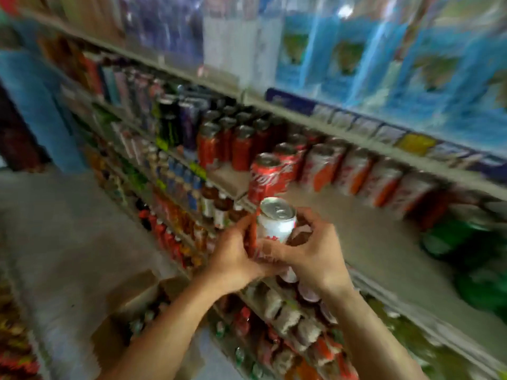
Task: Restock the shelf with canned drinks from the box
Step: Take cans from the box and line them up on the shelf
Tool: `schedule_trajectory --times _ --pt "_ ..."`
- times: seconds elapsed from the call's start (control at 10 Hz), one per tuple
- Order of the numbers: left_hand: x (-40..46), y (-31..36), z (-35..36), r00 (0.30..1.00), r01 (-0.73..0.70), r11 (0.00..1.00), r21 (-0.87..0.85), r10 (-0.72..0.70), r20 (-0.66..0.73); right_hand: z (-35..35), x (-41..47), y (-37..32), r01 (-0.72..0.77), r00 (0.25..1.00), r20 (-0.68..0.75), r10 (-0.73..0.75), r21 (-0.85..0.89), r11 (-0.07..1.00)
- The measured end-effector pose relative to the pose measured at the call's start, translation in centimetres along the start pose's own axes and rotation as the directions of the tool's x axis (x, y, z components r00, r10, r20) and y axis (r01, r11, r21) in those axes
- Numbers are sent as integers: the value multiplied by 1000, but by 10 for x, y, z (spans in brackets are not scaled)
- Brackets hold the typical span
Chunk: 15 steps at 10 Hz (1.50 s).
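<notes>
Just below the red cola can (270, 175) at the shelf (365, 237) edge, my left hand (233, 259) and right hand (310, 256) both grip a white can (275, 222), upright.

A grey floor (68, 229) is seen to the left of the fingers, blurred by motion. Well above the fingers, blue packages (384, 56) are stacked. Green bottles (466, 256) are glimpsed to the right, and bottled goods (170, 231) are ranged lower left.
</notes>
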<state>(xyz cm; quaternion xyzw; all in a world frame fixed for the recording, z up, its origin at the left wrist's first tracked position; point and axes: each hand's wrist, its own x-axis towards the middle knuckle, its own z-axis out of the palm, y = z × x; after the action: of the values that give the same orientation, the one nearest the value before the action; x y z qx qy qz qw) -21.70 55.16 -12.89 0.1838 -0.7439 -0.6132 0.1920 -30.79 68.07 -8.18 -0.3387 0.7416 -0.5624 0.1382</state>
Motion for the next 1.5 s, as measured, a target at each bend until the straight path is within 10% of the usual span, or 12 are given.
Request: schedule_trajectory --times 0.2,0.5,0.7,0.9,1.0,1.1,1.3,1.5 --pt "36 47 50 985 -124 992 13 121 120 -67 5 -8 -41 999 -35 40 -36 999" --pt "108 33 56 947 -213 709 672 -19 320 -96 87 51 -188 920 -360 151 -71 979" --pt "135 25 51 922 -286 592 753 -44 384 -99 125 75 -235 876 -426 229 37 971" --pt "149 19 48 894 -365 545 755 -21 447 -98 134 89 -254 909 -390 148 -236 938" --pt "151 20 47 885 -389 551 738 0 466 -97 137 102 -41 800 -533 275 408 912" --pt "150 20 45 879 -404 553 729 16 476 -93 138 113 -24 795 -505 336 527 849" --pt "150 21 46 879 -401 552 731 8 476 -87 125 114 -265 899 -410 154 -229 937" --pt "146 20 47 882 -390 535 749 -16 471 -78 126 103 -298 854 -485 189 -157 941"
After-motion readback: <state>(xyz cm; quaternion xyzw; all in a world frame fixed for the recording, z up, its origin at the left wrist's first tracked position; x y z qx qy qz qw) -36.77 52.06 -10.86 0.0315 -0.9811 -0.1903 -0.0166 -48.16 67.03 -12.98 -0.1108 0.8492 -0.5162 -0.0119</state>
